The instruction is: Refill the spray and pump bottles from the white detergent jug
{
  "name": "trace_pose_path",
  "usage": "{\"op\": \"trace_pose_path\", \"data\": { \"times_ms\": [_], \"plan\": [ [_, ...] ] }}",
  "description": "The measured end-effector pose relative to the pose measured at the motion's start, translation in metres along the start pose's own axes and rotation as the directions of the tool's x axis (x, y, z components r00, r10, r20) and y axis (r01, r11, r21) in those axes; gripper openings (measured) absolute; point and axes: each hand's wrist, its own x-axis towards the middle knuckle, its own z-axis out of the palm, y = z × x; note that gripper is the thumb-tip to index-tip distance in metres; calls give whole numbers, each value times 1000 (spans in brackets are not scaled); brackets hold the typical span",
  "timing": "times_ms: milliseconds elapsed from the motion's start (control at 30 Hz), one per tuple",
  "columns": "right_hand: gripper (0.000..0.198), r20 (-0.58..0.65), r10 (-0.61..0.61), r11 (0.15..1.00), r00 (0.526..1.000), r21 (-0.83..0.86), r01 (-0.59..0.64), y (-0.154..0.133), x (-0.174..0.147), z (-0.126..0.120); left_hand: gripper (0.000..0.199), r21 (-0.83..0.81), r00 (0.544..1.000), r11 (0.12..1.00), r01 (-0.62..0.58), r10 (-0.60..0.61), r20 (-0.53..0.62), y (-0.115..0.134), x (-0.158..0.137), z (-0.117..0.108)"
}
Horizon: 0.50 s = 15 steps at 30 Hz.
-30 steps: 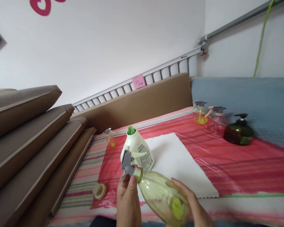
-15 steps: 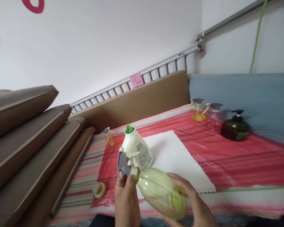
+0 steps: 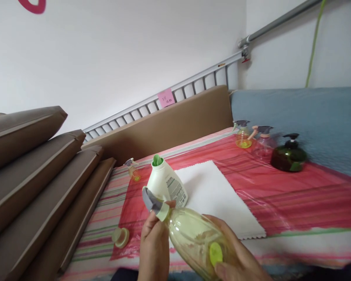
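Observation:
A clear yellow-green spray bottle [image 3: 190, 230] is tilted between my two hands, its grey spray head pointing up to the left. My left hand [image 3: 156, 238] is closed around the collar below the head. My right hand [image 3: 236, 249] wraps the lower body, thumb close to a bright yellow-green patch near the base. Just beyond stands a white detergent bottle [image 3: 163, 179] with a green spout and no cap on it. A pale green cap [image 3: 121, 237] lies on the cloth left of my left hand.
A white sheet [image 3: 216, 195] lies on red plastic film over a striped cloth. One small spray bottle [image 3: 132, 170] stands at the back left. Two more spray bottles and a dark green pump bottle [image 3: 289, 154] stand right. Stacked brown cushions [image 3: 41, 175] edge the left.
The spray bottle's head has turned about its neck, so the nozzle no longer points right. Its base has dipped lower, and my right hand has shifted with its thumb over the front.

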Motion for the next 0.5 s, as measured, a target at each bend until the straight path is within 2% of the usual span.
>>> {"op": "trace_pose_path", "data": {
  "times_ms": [67,167,233,367,500],
  "plan": [
    [69,-7,-33,998,999,44,34,6,5,-5,38,-29,997,1000,-8,10,72,3,-1,1],
    [68,64,146,983,987,99,-152,11,7,-7,46,-69,986,997,-19,30,165,2,-2,1],
    [69,110,209,970,972,101,-220,14,6,-5,46,-96,986,995,-29,44,160,-1,-2,0],
    [78,128,134,990,983,17,-137,32,6,-8,37,-128,995,991,-27,39,92,-7,-2,1],
    [100,30,83,993,996,-91,-80,49,7,-19,35,-154,993,987,-39,56,103,-6,-3,0]
  ]
}}
